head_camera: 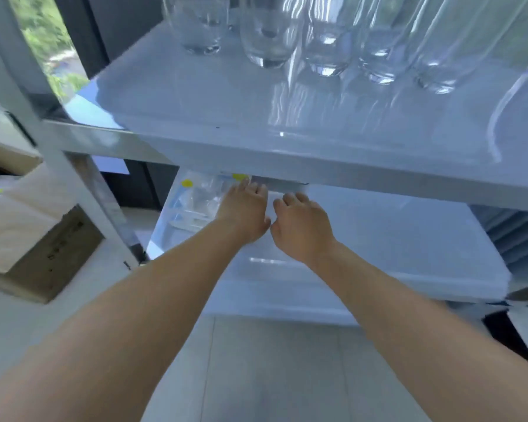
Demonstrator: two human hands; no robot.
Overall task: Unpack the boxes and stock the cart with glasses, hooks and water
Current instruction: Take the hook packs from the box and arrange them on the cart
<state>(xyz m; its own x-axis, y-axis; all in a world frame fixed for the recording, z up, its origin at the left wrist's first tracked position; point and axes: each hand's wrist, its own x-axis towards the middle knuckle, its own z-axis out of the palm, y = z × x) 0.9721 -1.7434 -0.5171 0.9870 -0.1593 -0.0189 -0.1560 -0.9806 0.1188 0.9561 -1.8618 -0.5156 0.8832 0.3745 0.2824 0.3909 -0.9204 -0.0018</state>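
We reach both hands, left hand (245,213) and right hand (299,224), fingers relaxed and empty, onto the lower shelf (393,239) to seat the hook packet (198,199) deep.

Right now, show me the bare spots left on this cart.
Top shelf: the front strip before the glasses is bare; the back is crowded. Lower shelf: bare right of the right hand; clear packets fill its left, by the left hand.

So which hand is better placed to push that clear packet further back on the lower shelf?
Probably the left hand: its fingers already reach the clear packet at the shelf's left. The right hand lies beside it, over bare lower shelf.
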